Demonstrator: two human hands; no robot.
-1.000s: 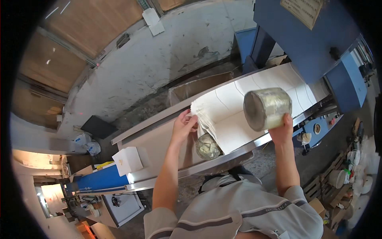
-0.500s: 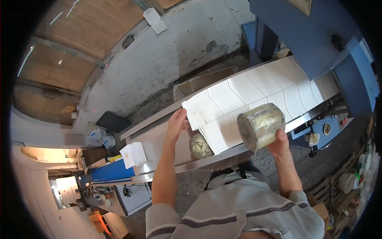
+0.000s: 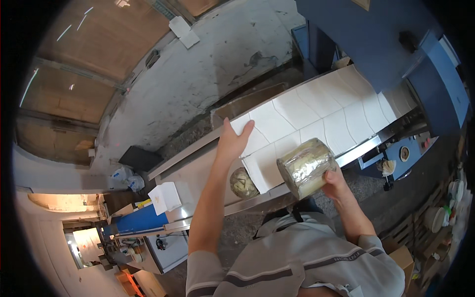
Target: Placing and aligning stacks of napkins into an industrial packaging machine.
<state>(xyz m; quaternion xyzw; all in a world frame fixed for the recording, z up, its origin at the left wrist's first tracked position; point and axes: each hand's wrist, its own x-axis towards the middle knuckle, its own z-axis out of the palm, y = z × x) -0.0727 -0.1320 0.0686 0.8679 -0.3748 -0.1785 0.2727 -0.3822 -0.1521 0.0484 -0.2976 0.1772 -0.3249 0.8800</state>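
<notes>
Right hand (image 3: 336, 182): my grip is closed around the lower end of a foil-wrapped roll (image 3: 307, 167), holding it clear above the near edge of the conveyor.
Foil-wrapped roll: a squat cylinder with a crinkled metallic skin; I judge it fairly light but slippery, best gripped around the barrel with fingers spread, since the foil dents easily.
Second roll (image 3: 243, 183): a similar rounded bundle lying on the near rail.
Left hand (image 3: 232, 141): open and flat, fingers spread on the end of the white sheets (image 3: 316, 116).
White sheets: thin, soft, matte squares overlapping along the belt; I judge them limp and easily creased.
Conveyor (image 3: 190, 168): a long metal bed.
Blue machine (image 3: 366, 39): painted steel, at the far end.
</notes>
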